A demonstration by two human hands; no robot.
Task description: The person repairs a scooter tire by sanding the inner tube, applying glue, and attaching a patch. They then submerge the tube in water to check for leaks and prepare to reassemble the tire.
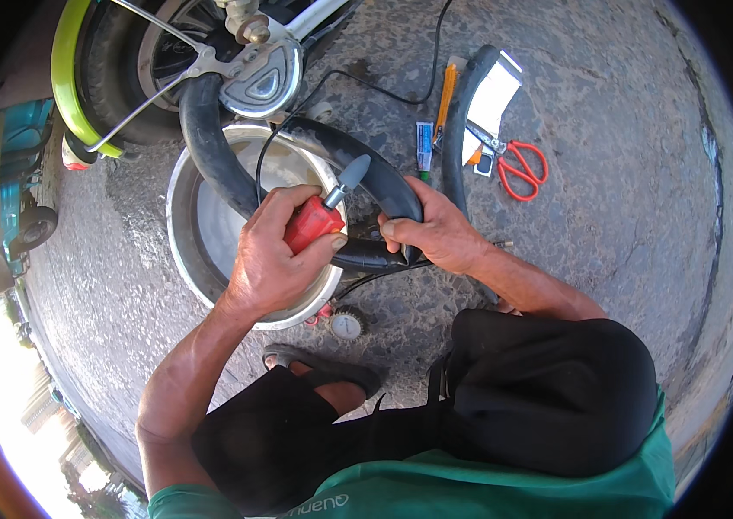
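Observation:
My left hand point(264, 253) is closed around a red rotary grinder point(311, 227) with a grey cone-shaped grinding stone point(352, 176) pointing up and to the right. A black inner tube point(381, 183) is bent in a loop over a round metal basin point(185, 251). My right hand point(440, 232) pinches the tube at its right-hand bend, thumb on top. The grinding stone is close to the tube; whether they touch I cannot tell. Part of the tube is hidden behind my left hand and the grinder.
A wheel with a yellow-green fender point(64, 73) stands at the far left. Right of the tube are a curved black rubber piece point(454, 138), red-handled scissors point(524, 170), a small glue tube point(424, 145) and a yellow cutter knife point(448, 91). A black cable point(375, 86) crosses the ground; a round brush-like piece point(347, 323) lies near my foot.

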